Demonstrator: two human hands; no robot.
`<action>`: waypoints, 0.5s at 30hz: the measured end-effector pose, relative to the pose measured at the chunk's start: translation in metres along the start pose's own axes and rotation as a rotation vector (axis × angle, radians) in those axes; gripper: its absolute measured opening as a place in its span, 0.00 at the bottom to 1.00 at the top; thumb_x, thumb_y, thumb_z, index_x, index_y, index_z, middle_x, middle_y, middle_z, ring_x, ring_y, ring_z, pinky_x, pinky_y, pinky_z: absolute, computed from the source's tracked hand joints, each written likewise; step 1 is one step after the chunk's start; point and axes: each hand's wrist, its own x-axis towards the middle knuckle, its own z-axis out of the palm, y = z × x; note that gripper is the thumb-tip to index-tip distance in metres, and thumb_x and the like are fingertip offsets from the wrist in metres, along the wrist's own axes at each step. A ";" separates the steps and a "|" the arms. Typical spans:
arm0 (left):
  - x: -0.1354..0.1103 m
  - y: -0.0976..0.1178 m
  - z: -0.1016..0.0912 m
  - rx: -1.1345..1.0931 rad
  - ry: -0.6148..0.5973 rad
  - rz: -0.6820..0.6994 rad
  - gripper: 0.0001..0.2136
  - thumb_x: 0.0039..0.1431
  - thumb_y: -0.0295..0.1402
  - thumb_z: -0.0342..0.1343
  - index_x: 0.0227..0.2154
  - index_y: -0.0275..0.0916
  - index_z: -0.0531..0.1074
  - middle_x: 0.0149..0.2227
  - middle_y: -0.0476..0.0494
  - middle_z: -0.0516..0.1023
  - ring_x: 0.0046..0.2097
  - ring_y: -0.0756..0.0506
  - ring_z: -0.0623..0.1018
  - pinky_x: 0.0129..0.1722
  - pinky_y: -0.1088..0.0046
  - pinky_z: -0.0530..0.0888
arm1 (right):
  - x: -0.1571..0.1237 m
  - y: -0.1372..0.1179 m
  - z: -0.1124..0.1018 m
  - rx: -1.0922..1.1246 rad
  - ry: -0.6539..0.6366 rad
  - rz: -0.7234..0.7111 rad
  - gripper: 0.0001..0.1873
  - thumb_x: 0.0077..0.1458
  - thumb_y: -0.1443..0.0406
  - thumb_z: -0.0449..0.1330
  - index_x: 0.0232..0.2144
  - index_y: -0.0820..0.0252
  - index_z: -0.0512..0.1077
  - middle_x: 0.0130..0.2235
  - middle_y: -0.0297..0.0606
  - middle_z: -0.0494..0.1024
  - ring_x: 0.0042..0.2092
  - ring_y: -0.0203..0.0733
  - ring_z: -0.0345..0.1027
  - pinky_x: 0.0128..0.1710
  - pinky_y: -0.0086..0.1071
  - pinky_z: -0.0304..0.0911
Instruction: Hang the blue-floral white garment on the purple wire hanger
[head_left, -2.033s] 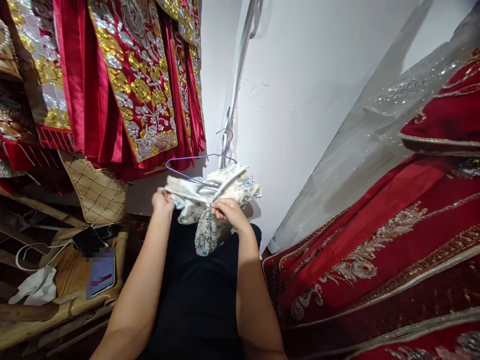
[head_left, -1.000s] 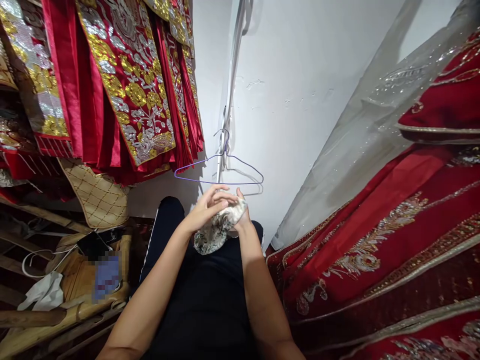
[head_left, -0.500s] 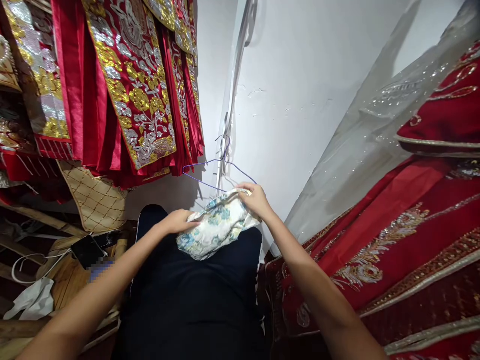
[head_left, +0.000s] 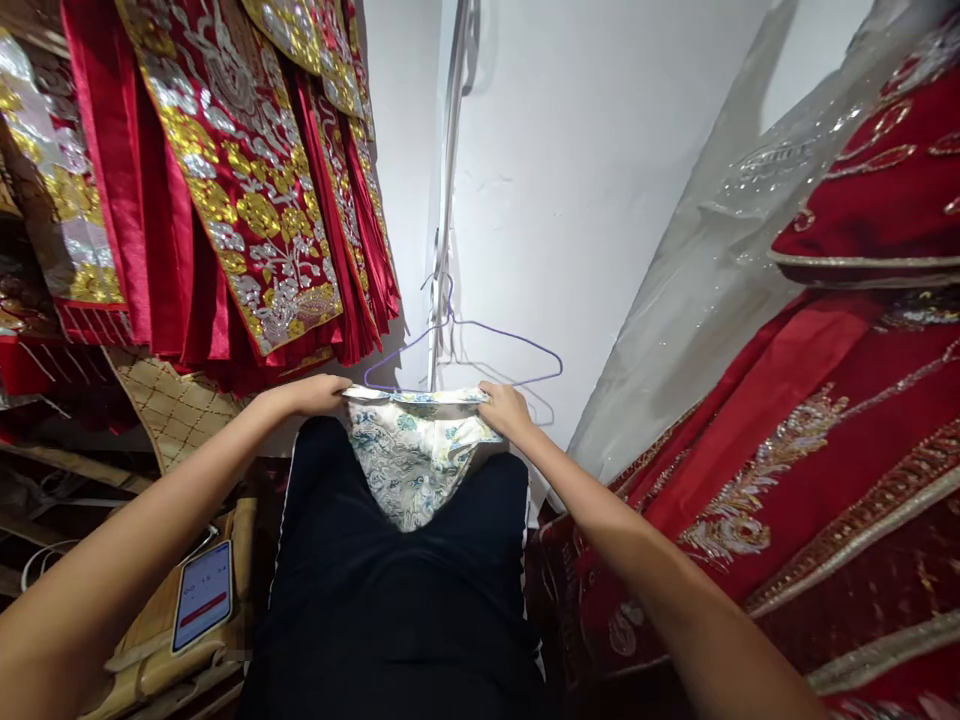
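A pale cloth (head_left: 409, 455) with a blue and green flower print hangs stretched between my two hands over my dark-trousered lap. My left hand (head_left: 315, 394) is closed on its left top corner. My right hand (head_left: 504, 410) is closed on its right top corner. Just behind the cloth's top edge, a thin purple wire hanger (head_left: 480, 345) hangs against the white wall, its hook on a metal rail (head_left: 448, 180).
Red garments (head_left: 247, 180) with gold and silver embroidery hang at the left. More red embroidered fabric (head_left: 810, 440) and a sheer sequined veil (head_left: 720, 260) fill the right. A phone (head_left: 202, 595) with a lit screen lies on a bamboo chair (head_left: 161, 650) at lower left.
The bunched cloth has been spread out flat; my hands moved apart to its top corners and lifted it toward the hanger.
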 end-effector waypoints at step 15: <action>0.040 0.031 -0.021 0.214 -0.155 0.085 0.06 0.45 0.31 0.58 0.28 0.38 0.76 0.34 0.43 0.80 0.38 0.42 0.76 0.43 0.73 0.71 | -0.022 -0.020 0.006 0.190 -0.060 -0.072 0.06 0.51 0.66 0.52 0.29 0.55 0.70 0.27 0.34 0.73 0.33 0.42 0.65 0.32 0.29 0.51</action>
